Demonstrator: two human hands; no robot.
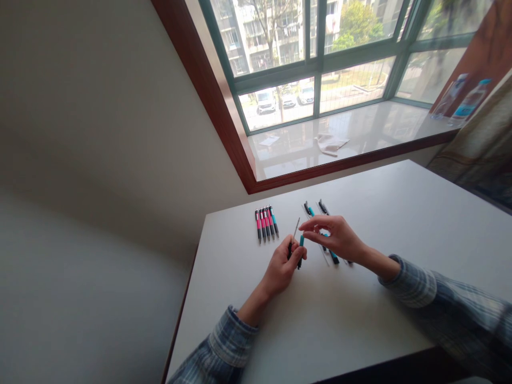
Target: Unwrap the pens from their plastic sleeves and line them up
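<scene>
My left hand (280, 266) is closed around pen parts above the white table. A teal pen barrel (301, 241) stands up between its thumb and fingers, with a dark end below. Beside the barrel, a dark pen piece with a thin, pale rod (296, 226) pointing upward is in the same hand. Close to the barrel's top is my right hand (338, 234), thumb and forefinger apart; whether the thumb touches the barrel I cannot tell. Behind and under the right hand lie loose pen parts (333, 257), partly hidden, including thin refills and black pieces (323, 207).
Several assembled pens (264, 224), mostly pink and black with a teal one at the right, lie in a row left of the hands. The white table (384, 208) meets a wall and a windowsill (288, 160) holding a cloth (331, 144) and plastic bottles (470, 104).
</scene>
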